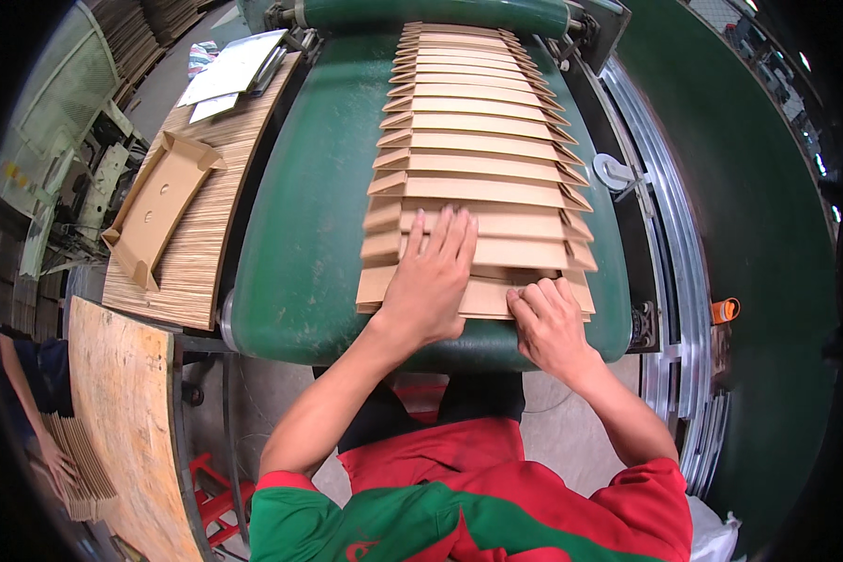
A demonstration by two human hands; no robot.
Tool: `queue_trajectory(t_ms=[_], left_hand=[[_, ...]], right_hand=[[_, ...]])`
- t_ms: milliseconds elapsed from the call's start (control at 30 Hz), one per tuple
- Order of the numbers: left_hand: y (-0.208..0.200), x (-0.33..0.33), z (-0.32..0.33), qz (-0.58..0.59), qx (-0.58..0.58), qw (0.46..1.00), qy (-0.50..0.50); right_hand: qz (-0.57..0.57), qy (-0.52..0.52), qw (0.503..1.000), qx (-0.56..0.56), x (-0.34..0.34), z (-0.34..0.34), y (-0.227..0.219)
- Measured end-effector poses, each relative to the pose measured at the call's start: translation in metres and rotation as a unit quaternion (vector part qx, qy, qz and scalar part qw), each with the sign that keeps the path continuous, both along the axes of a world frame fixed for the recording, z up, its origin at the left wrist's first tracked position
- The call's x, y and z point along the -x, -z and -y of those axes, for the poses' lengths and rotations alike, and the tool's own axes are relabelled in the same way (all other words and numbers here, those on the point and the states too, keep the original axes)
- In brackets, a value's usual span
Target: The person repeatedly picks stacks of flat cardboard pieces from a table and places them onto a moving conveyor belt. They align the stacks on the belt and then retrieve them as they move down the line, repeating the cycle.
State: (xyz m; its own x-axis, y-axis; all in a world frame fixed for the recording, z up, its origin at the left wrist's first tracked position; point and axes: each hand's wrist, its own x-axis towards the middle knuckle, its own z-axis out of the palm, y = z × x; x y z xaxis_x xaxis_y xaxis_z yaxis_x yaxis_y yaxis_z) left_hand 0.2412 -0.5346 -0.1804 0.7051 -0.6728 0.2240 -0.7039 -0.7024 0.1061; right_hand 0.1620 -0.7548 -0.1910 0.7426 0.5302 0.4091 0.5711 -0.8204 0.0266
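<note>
Brown folded cardboard trays overlap in a long row on the green conveyor belt, running away from me. My left hand lies open across the nearer trays, fingers stretched forward and palm down, its thumb side close to my right hand. At the near end of the row, my right hand curls its fingers over the edge of the nearest cardboard tray. Its fingertips are partly hidden. The nearest trays look slightly blurred.
On a wooden board at left lies an open cardboard tray, with papers behind it. A roller spans the belt's far end. Metal rails run along the right. At far left, another person's hand touches stacked cardboard.
</note>
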Motion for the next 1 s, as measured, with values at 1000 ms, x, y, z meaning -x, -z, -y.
queue_trajectory(t_ms=[1000], left_hand=[[-0.004, 0.047, -0.008, -0.036, -0.034, 0.999, 0.018]], right_hand=[[-0.284, 0.141, 0.947, 0.051, -0.182, -0.043, -0.066]])
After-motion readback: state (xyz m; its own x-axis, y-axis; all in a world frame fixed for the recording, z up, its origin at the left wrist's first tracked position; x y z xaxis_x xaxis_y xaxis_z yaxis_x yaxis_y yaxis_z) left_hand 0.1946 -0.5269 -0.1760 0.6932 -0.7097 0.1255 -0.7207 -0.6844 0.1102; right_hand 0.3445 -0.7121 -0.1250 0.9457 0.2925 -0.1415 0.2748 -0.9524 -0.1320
